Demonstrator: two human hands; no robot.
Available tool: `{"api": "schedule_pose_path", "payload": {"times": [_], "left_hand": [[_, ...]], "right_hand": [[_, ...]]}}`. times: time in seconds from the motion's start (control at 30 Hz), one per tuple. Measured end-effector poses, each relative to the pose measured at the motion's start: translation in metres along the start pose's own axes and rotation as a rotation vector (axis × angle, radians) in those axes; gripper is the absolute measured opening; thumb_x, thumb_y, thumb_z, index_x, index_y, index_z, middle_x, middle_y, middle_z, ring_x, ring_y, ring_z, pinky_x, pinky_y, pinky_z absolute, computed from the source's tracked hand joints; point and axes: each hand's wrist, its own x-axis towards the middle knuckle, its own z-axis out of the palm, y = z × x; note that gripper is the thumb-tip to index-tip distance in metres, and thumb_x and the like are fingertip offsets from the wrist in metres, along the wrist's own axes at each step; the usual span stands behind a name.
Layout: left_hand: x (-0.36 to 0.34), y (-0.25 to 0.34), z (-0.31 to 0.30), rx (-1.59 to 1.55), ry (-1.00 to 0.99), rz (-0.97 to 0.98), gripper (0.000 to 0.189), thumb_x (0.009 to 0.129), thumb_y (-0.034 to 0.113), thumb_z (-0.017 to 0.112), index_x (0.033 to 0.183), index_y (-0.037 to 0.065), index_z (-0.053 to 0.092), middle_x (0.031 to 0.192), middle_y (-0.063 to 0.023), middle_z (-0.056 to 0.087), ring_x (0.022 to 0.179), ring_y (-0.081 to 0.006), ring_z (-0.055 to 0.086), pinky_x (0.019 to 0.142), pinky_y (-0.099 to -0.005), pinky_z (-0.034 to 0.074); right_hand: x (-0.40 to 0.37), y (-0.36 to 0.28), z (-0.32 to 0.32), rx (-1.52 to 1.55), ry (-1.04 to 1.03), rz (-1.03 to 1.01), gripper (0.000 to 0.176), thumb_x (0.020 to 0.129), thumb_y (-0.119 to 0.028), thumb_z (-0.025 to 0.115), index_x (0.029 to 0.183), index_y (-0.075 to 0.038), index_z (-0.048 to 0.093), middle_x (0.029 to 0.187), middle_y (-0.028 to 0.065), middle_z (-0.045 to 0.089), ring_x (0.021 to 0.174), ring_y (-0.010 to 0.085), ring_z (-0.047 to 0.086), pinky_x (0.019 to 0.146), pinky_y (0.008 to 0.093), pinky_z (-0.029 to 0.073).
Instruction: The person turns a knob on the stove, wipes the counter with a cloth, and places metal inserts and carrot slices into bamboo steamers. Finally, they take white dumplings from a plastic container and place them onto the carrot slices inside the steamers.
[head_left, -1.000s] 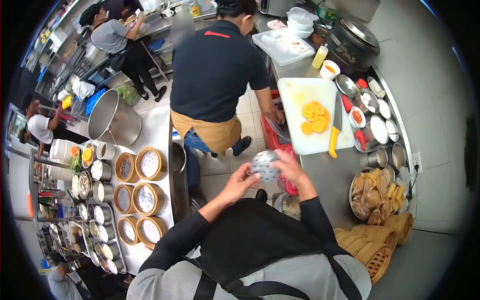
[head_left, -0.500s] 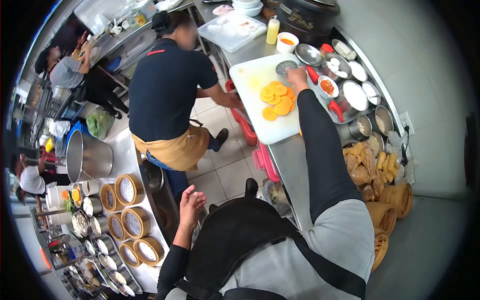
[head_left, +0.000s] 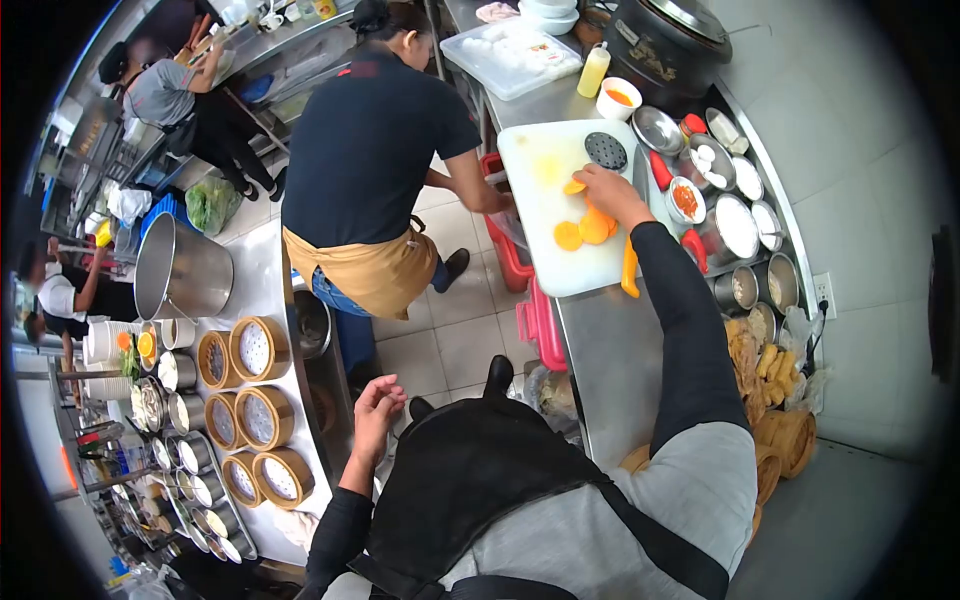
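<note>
My right hand (head_left: 612, 193) is over the white cutting board (head_left: 532, 255), its fingers closed around orange carrot slices that it partly hides. One carrot slice (head_left: 573, 187) shows at the fingertips. More carrot slices (head_left: 595, 227) lie on the board below the palm. A dark round perforated disc (head_left: 606, 151) rests on the board just beyond the hand. To its right is a knife with an orange handle (head_left: 629, 268), its blade partly covered by my wrist. Away from the counter, my left hand (head_left: 378, 408) hangs in the air with fingers loosely bent and nothing visible in it.
Metal bowls (head_left: 733, 227), a sauce cup (head_left: 685, 200) and red chillies (head_left: 692, 248) line the board's right side. A squeeze bottle (head_left: 594, 70) stands behind. A co-worker (head_left: 375, 150) bends over a red bin (head_left: 510, 255). Bamboo steamers (head_left: 268, 418) sit on the left counter.
My right hand has left the perforated disc, which stays on the board, and moved down onto the carrot slices, gathering some. My view has shifted, and the knife handle now shows.
</note>
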Motion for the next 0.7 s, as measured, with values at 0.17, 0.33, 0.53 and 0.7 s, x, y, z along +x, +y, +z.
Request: {"api": "schedule_pose_path", "payload": {"times": [0.17, 0.33, 0.53, 0.7], "left_hand": [[0.016, 0.005, 0.021, 0.007, -0.093, 0.047, 0.023, 0.097, 0.003, 0.056, 0.119, 0.002, 0.061, 0.106, -0.0059, 0.065, 0.095, -0.0152, 0.065, 0.086, -0.0288, 0.053], [0.035, 0.014, 0.049, -0.003, -0.159, 0.049, 0.024, 0.096, 0.007, 0.061, 0.118, -0.001, 0.063, 0.104, -0.0077, 0.067, 0.095, -0.0161, 0.066, 0.086, -0.0294, 0.053], [0.063, 0.037, 0.089, 0.031, -0.286, -0.007, 0.026, 0.096, 0.009, 0.059, 0.120, -0.002, 0.062, 0.105, -0.0088, 0.066, 0.097, -0.0174, 0.066, 0.089, -0.0309, 0.053], [0.096, 0.064, 0.150, -0.123, -0.471, -0.175, 0.042, 0.101, 0.029, 0.052, 0.131, -0.001, 0.054, 0.116, -0.0159, 0.063, 0.107, -0.0245, 0.064, 0.098, -0.0379, 0.050]], "right_hand": [[-0.009, 0.042, 0.012, 0.276, 0.414, 0.154, 0.037, 0.082, -0.001, 0.051, 0.116, -0.006, 0.068, 0.111, 0.0177, 0.067, 0.101, 0.0348, 0.066, 0.089, 0.0403, 0.052], [-0.029, 0.067, 0.023, 0.403, 0.570, 0.443, 0.029, 0.081, 0.000, 0.052, 0.100, -0.004, 0.073, 0.093, 0.0164, 0.073, 0.088, 0.0274, 0.071, 0.079, 0.0353, 0.054], [-0.045, 0.084, 0.027, 0.425, 0.711, 0.604, 0.025, 0.082, -0.002, 0.057, 0.099, -0.005, 0.075, 0.090, 0.0130, 0.074, 0.083, 0.0217, 0.071, 0.075, 0.0330, 0.054], [-0.057, 0.056, -0.002, 0.934, 0.700, 0.697, 0.023, 0.086, -0.002, 0.062, 0.105, -0.002, 0.074, 0.098, 0.0050, 0.073, 0.087, 0.0122, 0.067, 0.077, 0.0262, 0.053]]}}
